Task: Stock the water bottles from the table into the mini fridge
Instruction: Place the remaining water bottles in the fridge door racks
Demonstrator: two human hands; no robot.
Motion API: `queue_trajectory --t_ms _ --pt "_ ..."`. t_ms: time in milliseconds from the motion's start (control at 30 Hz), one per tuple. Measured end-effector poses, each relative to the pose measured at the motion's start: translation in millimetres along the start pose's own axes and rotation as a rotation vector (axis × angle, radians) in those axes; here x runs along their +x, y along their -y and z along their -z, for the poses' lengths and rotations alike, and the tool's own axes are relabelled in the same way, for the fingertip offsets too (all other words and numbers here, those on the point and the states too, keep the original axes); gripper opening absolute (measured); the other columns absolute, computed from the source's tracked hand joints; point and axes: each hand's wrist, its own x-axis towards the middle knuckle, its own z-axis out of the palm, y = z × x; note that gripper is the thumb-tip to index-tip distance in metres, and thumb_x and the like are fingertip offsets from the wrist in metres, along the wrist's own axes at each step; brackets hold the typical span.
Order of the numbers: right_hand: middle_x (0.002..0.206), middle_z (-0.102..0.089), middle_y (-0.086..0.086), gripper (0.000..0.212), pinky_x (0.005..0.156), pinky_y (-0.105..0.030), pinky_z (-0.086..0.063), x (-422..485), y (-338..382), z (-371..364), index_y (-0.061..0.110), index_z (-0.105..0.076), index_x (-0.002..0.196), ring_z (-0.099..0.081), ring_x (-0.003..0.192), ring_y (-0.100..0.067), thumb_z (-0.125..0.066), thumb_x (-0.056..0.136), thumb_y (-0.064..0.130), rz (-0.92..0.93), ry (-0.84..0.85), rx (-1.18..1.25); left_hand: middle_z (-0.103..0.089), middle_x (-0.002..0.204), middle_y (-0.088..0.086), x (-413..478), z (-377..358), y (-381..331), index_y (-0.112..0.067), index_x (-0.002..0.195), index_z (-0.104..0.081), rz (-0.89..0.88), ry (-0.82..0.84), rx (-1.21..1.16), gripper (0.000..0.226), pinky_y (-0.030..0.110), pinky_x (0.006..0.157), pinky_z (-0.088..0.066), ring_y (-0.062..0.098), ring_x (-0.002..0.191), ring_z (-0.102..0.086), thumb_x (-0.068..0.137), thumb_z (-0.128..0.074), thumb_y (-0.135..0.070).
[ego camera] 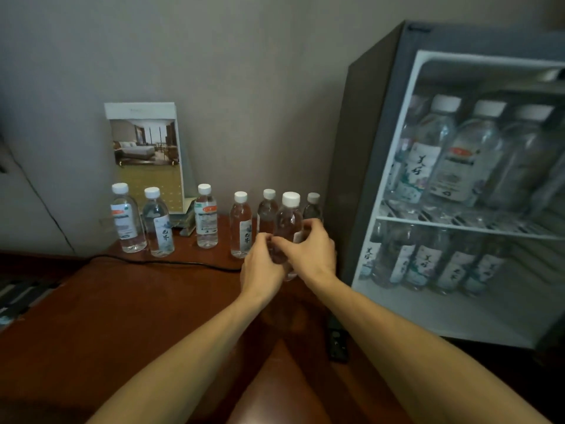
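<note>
Though whether it is lifted cannot be told, left hand grips a water bottle low down, right hand curled round its middle, just left of the mini fridge. Likely full, weighty; thin smooth plastic dents. Take the waist, firmly, no squeezing.

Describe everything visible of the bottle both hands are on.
The held bottle is small and made of clear plastic, with a white cap. It is upright, in front of other bottles standing near the mini fridge. The left hand and right hand both curl round its lower body, hiding most of its label. It looks full of water. Whether its base rests on the wooden table I cannot tell.
</note>
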Motion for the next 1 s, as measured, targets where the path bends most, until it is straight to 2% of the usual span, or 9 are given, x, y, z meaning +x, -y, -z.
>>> queue_trajectory --t_ms 133,233,467,567,700,767,833,900,1000 --pt "0.112 -0.069 0.008 0.064 0.089 -0.037 -0.060 -28.4 21.5 27.5 0.027 -0.057 0.121 -0.067 0.104 -0.014 -0.084 0.074 0.060 0.089 -0.029 -0.041 -0.071 0.100 -0.015 -31.8 26.5 -27.5 -0.036 0.108 -0.058 -0.057 -0.034 -0.009 0.042 0.034 0.081 -0.060 0.007 0.097 -0.069 0.077 -0.086 -0.039" --pt "0.103 -0.065 0.013 0.062 0.082 -0.031 -0.059 -49.4 37.5 52.1 0.029 -0.055 0.115 -0.065 0.095 -0.008 -0.082 0.072 0.065 0.161 -0.006 -0.017 -0.070 0.095 -0.019 -54.9 48.3 -49.5 -0.038 0.103 -0.059 -0.118 -0.045 -0.003 0.041 0.035 0.082 -0.061 0.002 0.094 -0.067 0.073 -0.086 -0.047" --pt "0.100 -0.068 0.012 0.048 0.075 -0.020 -0.054 -95.3 68.1 119.4 0.023 -0.061 0.116 -0.065 0.090 0.000 -0.083 0.081 0.047 0.281 0.068 0.095 -0.071 0.097 -0.016 -106.1 75.5 -105.3 -0.035 0.109 -0.062 -0.246 -0.018 -0.032 0.040 0.029 0.081 -0.060 0.002 0.093 -0.067 0.079 -0.086 -0.045" --pt "0.099 -0.072 0.008 0.039 0.080 -0.028 -0.059 -111.0 74.2 151.7 0.021 -0.066 0.114 -0.069 0.091 -0.005 -0.082 0.083 0.038 0.328 0.075 0.111 -0.073 0.098 -0.014 -127.5 74.5 -131.7 -0.036 0.110 -0.063 -0.299 0.010 -0.094 0.037 0.027 0.080 -0.059 0.003 0.094 -0.069 0.081 -0.085 -0.043" --pt "0.089 -0.073 0.010 0.030 0.074 -0.028 -0.058 -125.5 78.6 195.6 0.024 -0.070 0.103 -0.068 0.081 -0.003 -0.083 0.080 0.039 0.393 -0.067 0.047 -0.076 0.094 -0.013 -144.2 60.5 -165.1 -0.033 0.106 -0.070 -0.360 0.041 -0.174 0.033 0.035 0.085 -0.061 0.002 0.091 -0.071 0.079 -0.084 -0.045" --pt "0.084 -0.071 0.011 0.030 0.071 -0.029 -0.056 -129.3 80.4 215.6 0.025 -0.068 0.097 -0.066 0.077 -0.003 -0.082 0.078 0.044 0.403 -0.155 0.004 -0.075 0.096 -0.013 -148.7 49.7 -182.1 -0.030 0.109 -0.071 -0.374 0.042 -0.213 0.038 0.035 0.086 -0.060 0.001 0.094 -0.070 0.076 -0.084 -0.047" --pt "0.085 -0.067 0.013 0.043 0.069 -0.029 -0.055 -133.0 81.1 235.8 0.023 -0.067 0.098 -0.062 0.077 -0.004 -0.079 0.075 0.056 0.397 -0.248 -0.066 -0.074 0.101 -0.012 -156.1 36.8 -202.4 -0.028 0.114 -0.068 -0.395 0.074 -0.260 0.045 0.031 0.085 -0.059 0.003 0.097 -0.069 0.076 -0.085 -0.046" --pt "0.092 -0.067 0.013 0.063 0.075 -0.034 -0.059 -137.3 81.5 257.2 0.024 -0.066 0.109 -0.065 0.084 -0.006 -0.074 0.068 0.070 0.385 -0.339 -0.111 -0.073 0.105 -0.009 -165.5 23.4 -222.6 -0.027 0.116 -0.061 -0.409 0.118 -0.320 0.051 0.024 0.077 -0.055 0.006 0.098 -0.069 0.076 -0.087 -0.044" --pt "0.093 -0.068 0.012 0.059 0.078 -0.041 -0.062 -146.7 81.7 290.6 0.027 -0.064 0.110 -0.067 0.085 -0.008 -0.076 0.069 0.067 0.367 -0.428 -0.136 -0.070 0.108 -0.008 -178.6 4.0 -251.4 -0.027 0.116 -0.055 -0.443 0.205 -0.396 0.051 0.016 0.071 -0.051 0.005 0.098 -0.068 0.079 -0.087 -0.041"
